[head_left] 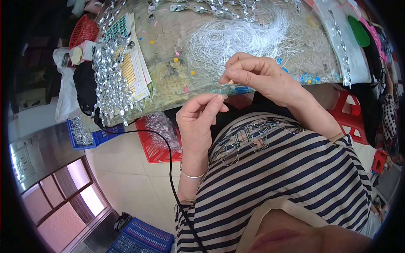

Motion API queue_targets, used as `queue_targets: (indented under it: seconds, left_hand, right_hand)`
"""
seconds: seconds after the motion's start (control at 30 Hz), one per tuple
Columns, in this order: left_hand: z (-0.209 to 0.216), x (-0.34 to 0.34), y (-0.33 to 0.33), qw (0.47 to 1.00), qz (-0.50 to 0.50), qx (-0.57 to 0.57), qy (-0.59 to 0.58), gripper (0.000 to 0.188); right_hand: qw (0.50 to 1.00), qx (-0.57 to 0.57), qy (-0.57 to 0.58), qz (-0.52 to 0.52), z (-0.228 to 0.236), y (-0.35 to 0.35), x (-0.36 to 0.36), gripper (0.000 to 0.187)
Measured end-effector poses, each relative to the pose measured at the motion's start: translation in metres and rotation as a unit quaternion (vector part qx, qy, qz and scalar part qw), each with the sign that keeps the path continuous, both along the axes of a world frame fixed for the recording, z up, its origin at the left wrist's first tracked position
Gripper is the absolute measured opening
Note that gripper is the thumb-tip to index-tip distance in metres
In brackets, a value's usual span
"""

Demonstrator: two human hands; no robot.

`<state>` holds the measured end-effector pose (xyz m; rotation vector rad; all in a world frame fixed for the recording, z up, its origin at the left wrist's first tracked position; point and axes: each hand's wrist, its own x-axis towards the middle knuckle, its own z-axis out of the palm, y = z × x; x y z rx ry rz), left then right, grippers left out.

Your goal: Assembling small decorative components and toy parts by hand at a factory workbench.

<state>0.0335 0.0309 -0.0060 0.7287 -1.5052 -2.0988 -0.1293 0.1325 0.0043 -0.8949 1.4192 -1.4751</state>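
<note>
A tangled heap of fine white thread [236, 40] lies on the worn table in front of me. My left hand [196, 116] is closed in a pinch at the near table edge, with a thin, pale strand at its fingertips. Slightly higher and to the right, my right hand [263, 78] pinches too, its fingertips close above the left ones. A faint strand seems to run between both hands; its ends are too fine to make out.
Silver twisted strips [107, 76] hang over the table's left edge beside printed cards [135, 71]. A plastic sheet [337, 38] with another strip lies at right. Below stand a red basket [158, 158], a blue tray [82, 145] and a red stool [348, 116]. A black cable [171, 168] hangs past my left arm.
</note>
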Motion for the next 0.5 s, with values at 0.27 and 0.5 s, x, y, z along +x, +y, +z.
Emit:
queue_targets:
  seconds: [0.27,0.5]
  left_hand:
    - [-0.002,-0.002,0.001,0.999,-0.012,-0.034,-0.022,0.009]
    - [-0.005,-0.005,0.001,0.997,-0.07,0.01,-0.017,0.011]
  right_hand:
    - [0.998,0.017,-0.044,0.027,-0.005,0.008,0.001,0.022]
    - [0.991,0.003,-0.129,0.049,-0.015,0.01,0.0,0.018]
